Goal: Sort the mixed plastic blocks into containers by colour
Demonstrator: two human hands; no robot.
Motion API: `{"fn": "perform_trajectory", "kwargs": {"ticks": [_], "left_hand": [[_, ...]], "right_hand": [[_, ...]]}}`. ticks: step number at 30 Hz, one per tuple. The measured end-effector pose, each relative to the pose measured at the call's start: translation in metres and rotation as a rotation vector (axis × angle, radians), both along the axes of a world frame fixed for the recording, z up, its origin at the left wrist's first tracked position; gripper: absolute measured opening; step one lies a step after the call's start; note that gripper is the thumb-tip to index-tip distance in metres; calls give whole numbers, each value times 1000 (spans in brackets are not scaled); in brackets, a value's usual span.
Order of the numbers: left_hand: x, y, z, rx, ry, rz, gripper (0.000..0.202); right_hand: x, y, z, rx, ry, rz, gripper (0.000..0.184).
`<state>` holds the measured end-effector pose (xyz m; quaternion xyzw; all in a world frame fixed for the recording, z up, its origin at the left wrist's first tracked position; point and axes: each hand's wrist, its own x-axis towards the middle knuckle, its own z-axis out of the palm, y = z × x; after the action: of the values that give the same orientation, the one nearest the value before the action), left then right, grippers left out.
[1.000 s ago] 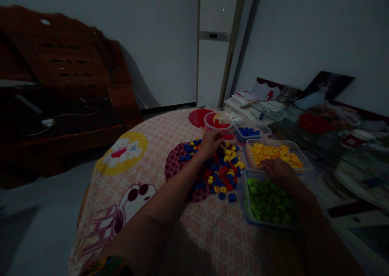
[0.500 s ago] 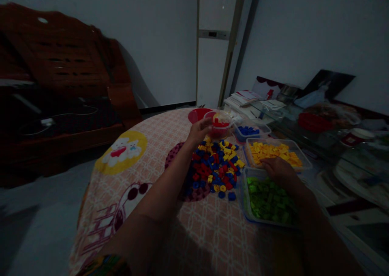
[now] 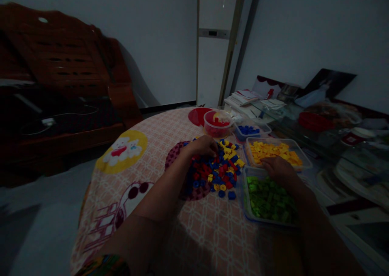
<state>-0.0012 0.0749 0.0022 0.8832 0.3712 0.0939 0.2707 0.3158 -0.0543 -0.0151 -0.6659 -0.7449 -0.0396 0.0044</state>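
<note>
Nearest, a clear box (image 3: 247, 201) of green blocks (image 3: 267, 199) stands on the patterned tablecloth (image 3: 212, 227), at the right of the table. The right hand (image 3: 278, 170) reaches over it, fingers curled by the near edge of the yellow-block box (image 3: 300, 147); whether they grip anything I cannot tell. That box, full of yellow blocks (image 3: 275, 152), sits just beyond the green one.

Left of the boxes, a loose pile of red, blue and yellow blocks (image 3: 221, 170) spreads over a dark round print on the cloth. The left hand (image 3: 207, 146) is at the pile's far side, fingers bent down among the blocks; I cannot tell whether they pinch one.

Beyond the pile stand a round tub (image 3: 214, 132) with red pieces inside and, to its right, a box (image 3: 265, 130) of blue blocks. A red disc (image 3: 197, 116) lies behind the tub's left side. Farthest back, a tall white cabinet (image 3: 212, 69) stands by the wall.
</note>
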Motion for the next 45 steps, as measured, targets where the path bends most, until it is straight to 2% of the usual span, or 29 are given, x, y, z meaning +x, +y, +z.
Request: {"fn": "perform_trajectory", "kwargs": {"ticks": [5, 10, 15, 21, 24, 27, 30, 34, 38, 42, 45], "left_hand": [[9, -4, -4, 14, 80, -7, 19], [7, -7, 0, -49, -1, 5, 15], [-8, 2, -2, -185, -271, 74, 12], [-14, 13, -12, -439, -658, 145, 21], [-8, 15, -16, -478, -847, 254, 25], [2, 16, -18, -486, -1105, 433, 31], [12, 16, -19, -507, -1341, 607, 28], [17, 15, -19, -554, -1478, 713, 20], [19, 14, -17, -591, -1488, 686, 25], [21, 14, -16, -543, -1472, 546, 44], [21, 15, -18, -450, -1371, 424, 52]], "right_hand": [[3, 1, -4, 34, 21, 17, 40], [5, 1, -9, 82, -2, 32, 41], [4, 0, -6, 48, -20, 31, 40], [0, -2, 1, 1, -15, 20, 40], [-1, -1, 2, -5, -3, 15, 40], [-1, -1, 2, 3, -5, 9, 40], [0, -1, 2, -14, -8, 11, 39], [1, 0, 1, 16, 10, 15, 40], [4, 3, 0, -24, 21, 33, 41], [3, 3, 0, -12, 11, 19, 41], [-2, 0, 2, -8, -5, -10, 40]]}}
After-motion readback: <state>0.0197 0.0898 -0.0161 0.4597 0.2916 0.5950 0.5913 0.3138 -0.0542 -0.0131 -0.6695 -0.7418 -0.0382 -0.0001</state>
